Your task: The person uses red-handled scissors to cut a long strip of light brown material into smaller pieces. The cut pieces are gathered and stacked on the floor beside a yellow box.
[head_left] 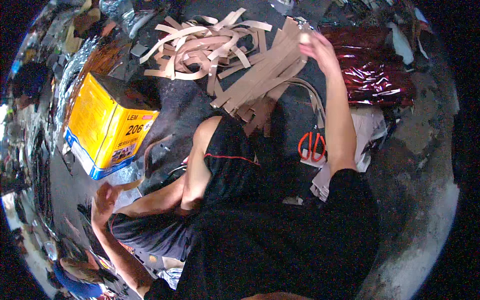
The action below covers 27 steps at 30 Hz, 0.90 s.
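Observation:
My left hand (pixel 104 199) is closed at the lower left, beside a yellow can. A tan strip (pixel 131 185) runs out of its fingers, and its curved far part lies over the floor near my knee. At the upper right, my right hand (pixel 319 52) is over the far end of a stack of flat tan strips (pixel 265 70). Its fingers look apart, and I see nothing held in them. Left of this stack lies a loose heap of curled tan strips (pixel 192 47). Red-handled scissors (pixel 312 146) lie below my right forearm.
The tall yellow can (pixel 105 127) with a blue base stands left of my bent leg (pixel 230 145). Shiny dark red wrapped material (pixel 372 70) lies right of my right hand. White scraps (pixel 365 131) lie near my right elbow. Clutter lines the left edge.

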{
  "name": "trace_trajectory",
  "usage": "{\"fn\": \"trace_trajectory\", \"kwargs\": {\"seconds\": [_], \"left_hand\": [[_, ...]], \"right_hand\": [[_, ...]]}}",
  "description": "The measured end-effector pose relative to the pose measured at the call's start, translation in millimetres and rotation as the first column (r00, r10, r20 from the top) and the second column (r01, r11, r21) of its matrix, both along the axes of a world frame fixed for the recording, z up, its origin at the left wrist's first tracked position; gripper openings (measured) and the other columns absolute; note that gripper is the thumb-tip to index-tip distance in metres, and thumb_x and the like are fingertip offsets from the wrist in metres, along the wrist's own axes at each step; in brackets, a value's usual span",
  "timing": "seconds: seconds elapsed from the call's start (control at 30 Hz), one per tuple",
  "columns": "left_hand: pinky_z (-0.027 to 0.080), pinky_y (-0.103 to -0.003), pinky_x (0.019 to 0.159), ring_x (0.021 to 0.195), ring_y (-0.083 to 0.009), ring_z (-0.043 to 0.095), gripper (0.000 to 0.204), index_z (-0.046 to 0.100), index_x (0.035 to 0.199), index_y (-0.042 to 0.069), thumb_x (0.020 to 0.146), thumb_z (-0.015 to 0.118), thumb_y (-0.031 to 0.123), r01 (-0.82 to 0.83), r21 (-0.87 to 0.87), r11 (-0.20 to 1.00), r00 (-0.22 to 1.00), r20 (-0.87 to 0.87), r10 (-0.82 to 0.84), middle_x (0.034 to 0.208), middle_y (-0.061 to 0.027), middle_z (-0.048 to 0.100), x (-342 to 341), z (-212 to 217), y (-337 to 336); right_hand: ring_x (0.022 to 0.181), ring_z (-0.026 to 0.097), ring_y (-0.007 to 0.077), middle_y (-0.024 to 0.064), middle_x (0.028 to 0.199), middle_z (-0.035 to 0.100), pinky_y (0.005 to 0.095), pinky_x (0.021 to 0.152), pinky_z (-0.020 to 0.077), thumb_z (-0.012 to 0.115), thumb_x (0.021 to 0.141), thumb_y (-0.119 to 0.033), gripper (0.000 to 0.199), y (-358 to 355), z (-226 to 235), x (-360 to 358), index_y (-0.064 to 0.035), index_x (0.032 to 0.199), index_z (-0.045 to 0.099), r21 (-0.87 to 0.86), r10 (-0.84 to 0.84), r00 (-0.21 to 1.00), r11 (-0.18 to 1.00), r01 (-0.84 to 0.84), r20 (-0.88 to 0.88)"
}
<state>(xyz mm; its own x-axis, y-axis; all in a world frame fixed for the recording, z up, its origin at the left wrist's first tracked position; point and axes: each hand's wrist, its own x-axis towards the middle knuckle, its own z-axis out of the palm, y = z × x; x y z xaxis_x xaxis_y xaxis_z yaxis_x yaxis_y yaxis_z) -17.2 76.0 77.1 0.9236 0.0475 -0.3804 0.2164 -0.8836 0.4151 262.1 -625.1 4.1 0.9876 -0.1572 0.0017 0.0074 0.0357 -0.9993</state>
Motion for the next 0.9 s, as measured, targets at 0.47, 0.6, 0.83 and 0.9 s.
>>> {"fn": "trace_trajectory", "kwargs": {"seconds": [0.47, 0.6, 0.83, 0.9], "left_hand": [[0.046, -0.029, 0.073, 0.082, -0.0153, 0.059, 0.025, 0.063, 0.095, 0.001, 0.083, 0.058, 0.023, 0.347, -0.525, 0.777, 0.748, 0.655, 0.109, 0.091, -0.0056, 0.065, 343, 32, -173], [0.050, -0.035, 0.071, 0.080, -0.0267, 0.065, 0.019, 0.064, 0.089, 0.005, 0.075, 0.060, 0.018, 0.436, -0.271, 0.858, 0.816, 0.521, -0.250, 0.082, -0.0132, 0.067, 274, -84, -190], [0.050, -0.037, 0.074, 0.083, -0.0283, 0.063, 0.037, 0.059, 0.110, 0.011, 0.078, 0.066, 0.028, 0.379, -0.312, 0.871, 0.921, 0.220, -0.322, 0.091, -0.0141, 0.066, 210, -182, -281], [0.049, -0.037, 0.076, 0.084, -0.0287, 0.062, 0.043, 0.055, 0.115, 0.013, 0.077, 0.067, 0.027, 0.457, -0.304, 0.836, 0.883, 0.266, -0.385, 0.092, -0.0140, 0.065, 214, -185, -291]], "right_hand": [[0.082, 0.063, 0.0211, 0.0106, 0.089, 0.062, 0.0345, 0.076, 0.0527, 0.051, 0.090, -0.011, 0.013, 153, 92, 115, -0.0010, 0.097, 0.055, -0.189, 0.057, 0.843, 0.981, 0.054, 0.535], [0.092, 0.061, 0.0216, 0.0145, 0.099, 0.063, 0.0332, 0.080, 0.0467, 0.052, 0.089, -0.025, 0.032, 128, -23, 46, -0.0011, 0.111, 0.055, -0.713, 0.109, 0.935, 0.678, 0.178, 0.337], [0.082, 0.064, 0.0286, 0.0171, 0.092, 0.065, 0.0355, 0.073, 0.0492, 0.060, 0.084, -0.020, 0.024, 148, -99, -100, 0.0008, 0.095, 0.063, -0.658, 0.001, 0.997, 0.751, 0.047, 0.073], [0.084, 0.063, 0.0290, 0.0161, 0.093, 0.066, 0.0352, 0.075, 0.0490, 0.060, 0.084, -0.020, 0.023, 160, -96, -122, 0.0005, 0.095, 0.063, -0.576, -0.005, 0.999, 0.817, 0.022, 0.031]]}}
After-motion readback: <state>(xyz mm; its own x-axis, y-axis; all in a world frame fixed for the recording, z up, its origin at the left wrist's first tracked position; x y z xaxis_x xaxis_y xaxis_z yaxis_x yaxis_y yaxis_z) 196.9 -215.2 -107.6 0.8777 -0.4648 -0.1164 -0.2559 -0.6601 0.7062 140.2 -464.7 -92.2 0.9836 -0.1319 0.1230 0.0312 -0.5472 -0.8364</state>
